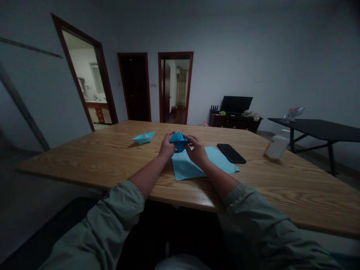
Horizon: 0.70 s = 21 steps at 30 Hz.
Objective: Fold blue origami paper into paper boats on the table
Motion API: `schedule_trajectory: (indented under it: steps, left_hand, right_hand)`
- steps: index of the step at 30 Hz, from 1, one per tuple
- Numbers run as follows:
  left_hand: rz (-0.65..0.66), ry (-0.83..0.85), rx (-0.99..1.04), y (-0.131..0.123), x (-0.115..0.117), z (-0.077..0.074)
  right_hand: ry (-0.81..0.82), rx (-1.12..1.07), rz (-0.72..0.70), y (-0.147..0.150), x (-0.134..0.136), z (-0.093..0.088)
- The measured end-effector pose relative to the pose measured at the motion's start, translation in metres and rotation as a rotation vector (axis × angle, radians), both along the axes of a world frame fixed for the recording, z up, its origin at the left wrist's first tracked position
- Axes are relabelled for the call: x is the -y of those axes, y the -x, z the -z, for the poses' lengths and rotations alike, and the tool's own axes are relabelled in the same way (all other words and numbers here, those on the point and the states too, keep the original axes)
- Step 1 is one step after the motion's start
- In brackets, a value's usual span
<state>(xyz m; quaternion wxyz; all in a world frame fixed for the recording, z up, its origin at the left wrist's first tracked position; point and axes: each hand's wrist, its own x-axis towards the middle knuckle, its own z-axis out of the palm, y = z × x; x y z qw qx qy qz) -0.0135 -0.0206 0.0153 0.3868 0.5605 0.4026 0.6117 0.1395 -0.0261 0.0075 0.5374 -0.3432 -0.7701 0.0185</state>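
Note:
My left hand (167,147) and my right hand (197,151) hold a piece of folded blue paper (179,141) between them, above the table. Its folds form a peaked, partly boat-like shape, and my fingers hide part of it. Under my right forearm lies a flat sheet of light blue paper (188,168), its corner turned toward me. To the left of my left hand sits a finished light blue paper boat (144,137), not touching either hand.
The hands work over a wooden table (84,161). A black smartphone (231,153) lies right of the sheet, and a white plastic bottle (277,147) lies near the right edge. A dark table (317,128) and a low cabinet with a monitor (235,105) stand beyond.

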Motion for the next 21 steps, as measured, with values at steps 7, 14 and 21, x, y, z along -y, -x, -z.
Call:
schedule_trajectory:
  steps: [7, 14, 21]
  left_hand:
    - [0.259, 0.204, 0.136, 0.005, 0.001, -0.005]
    - [0.147, 0.012, -0.077, 0.008, 0.007, -0.005]
    - [-0.079, -0.166, -0.24, 0.011, 0.008, -0.004]
  right_hand:
    - [0.026, -0.032, 0.075, -0.007, -0.002, -0.001]
    - [0.042, -0.061, 0.132, -0.006, -0.001, -0.005]
    - [0.143, -0.088, 0.205, -0.004, 0.002, -0.005]
